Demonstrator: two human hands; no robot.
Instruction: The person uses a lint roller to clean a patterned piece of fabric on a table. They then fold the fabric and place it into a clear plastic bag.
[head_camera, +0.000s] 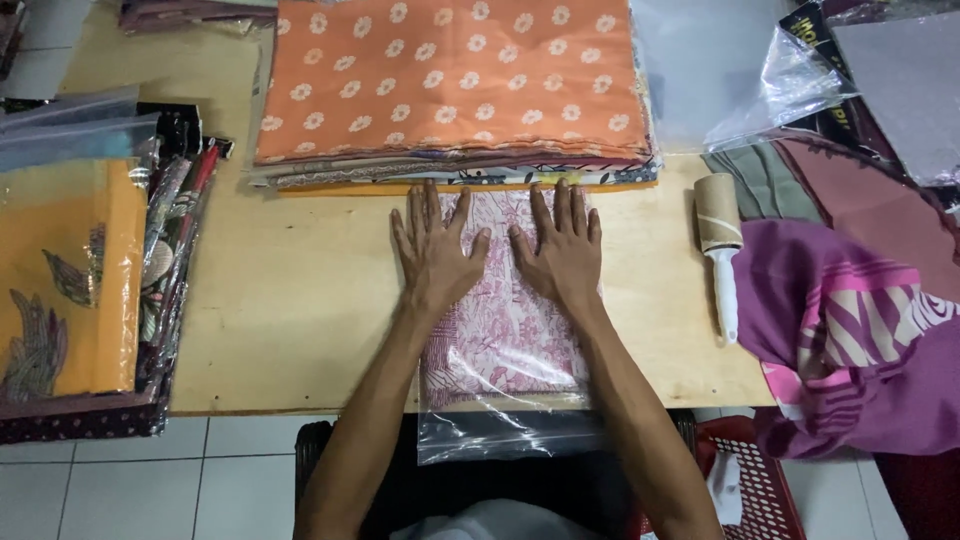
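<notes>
Both hands, left hand (432, 250) and right hand (562, 247), lie flat with fingers spread on a pink-patterned folded cloth in a clear plastic bag (500, 340). Neither grip closes on anything. Beyond the bag on the wooden bench (290, 300) sits a stack of orange flowered fabric (450, 80).

Pink-white floral cloth (500, 320) in clear bag; orange daisy-print stack (450, 80) far; magenta striped fabric (860, 330) right; tan desk (290, 300).

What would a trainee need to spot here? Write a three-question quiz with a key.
1. True or false: both hands lie flat on the bagged pink fabric.
2. Which lies to the right of the right hand: A) scissors B) lint roller C) tape?
3. What pattern covers the orange fabric on top of the stack?

Key: 1 true: the left hand too. 2 B. 3 white flowers.
</notes>
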